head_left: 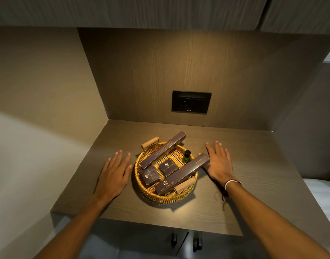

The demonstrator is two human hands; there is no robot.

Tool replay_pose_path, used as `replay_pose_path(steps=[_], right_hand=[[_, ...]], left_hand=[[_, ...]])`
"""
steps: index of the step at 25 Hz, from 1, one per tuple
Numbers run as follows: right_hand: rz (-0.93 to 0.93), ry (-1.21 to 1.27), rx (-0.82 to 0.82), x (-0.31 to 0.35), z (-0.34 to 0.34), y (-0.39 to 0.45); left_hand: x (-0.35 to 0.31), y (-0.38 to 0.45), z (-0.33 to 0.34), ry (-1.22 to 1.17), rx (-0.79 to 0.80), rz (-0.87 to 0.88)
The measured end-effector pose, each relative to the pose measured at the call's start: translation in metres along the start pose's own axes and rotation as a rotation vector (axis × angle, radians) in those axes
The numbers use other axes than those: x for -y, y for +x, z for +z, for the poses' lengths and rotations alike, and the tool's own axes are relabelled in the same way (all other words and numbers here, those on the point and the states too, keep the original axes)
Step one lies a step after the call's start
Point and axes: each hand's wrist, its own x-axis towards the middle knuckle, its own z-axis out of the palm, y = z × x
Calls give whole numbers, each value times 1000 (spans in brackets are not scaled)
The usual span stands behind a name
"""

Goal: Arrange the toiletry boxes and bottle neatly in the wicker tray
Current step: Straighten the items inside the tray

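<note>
Wicker tray holds dark boxes and a bottle; left hand and right hand flank it, fingers spread flat, empty, on the bench.

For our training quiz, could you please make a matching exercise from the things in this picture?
Things:
1. bottle
2. Dental Kit box
3. left hand
4. wall socket

Descriptions:
A. flat on the shelf, left of the tray
B. black, on the back wall
C. green with a black cap, inside the tray
D. long, lying beside the tray's near handle, its end over the rim

Pairs: 1-C, 2-D, 3-A, 4-B
</note>
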Motion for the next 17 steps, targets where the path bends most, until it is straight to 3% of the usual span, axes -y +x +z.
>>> replay_pose_path(steps=[3, 5, 9, 11, 13, 15, 17], right_hand=[[58, 284, 39, -5, -15, 7], [141, 535, -29, -2, -33, 7], [189, 578, -228, 13, -68, -16], [179, 520, -103, 29, -78, -35], [177, 575, 154, 49, -76, -53], [174, 675, 396, 67, -67, -66], [172, 722, 495, 75, -57, -70]], left_hand=[[-1, 1, -1, 0, 6, 3], [-2, 1, -5, -20, 3, 4], [-12, 20, -34, -282, -39, -69], [-23, 45, -55, -480, -42, -91], [-42, 69, -74, -621, 41, -60], [-63, 84, -83, -632, 160, 8], [-78, 91, -84, -551, 211, 80]])
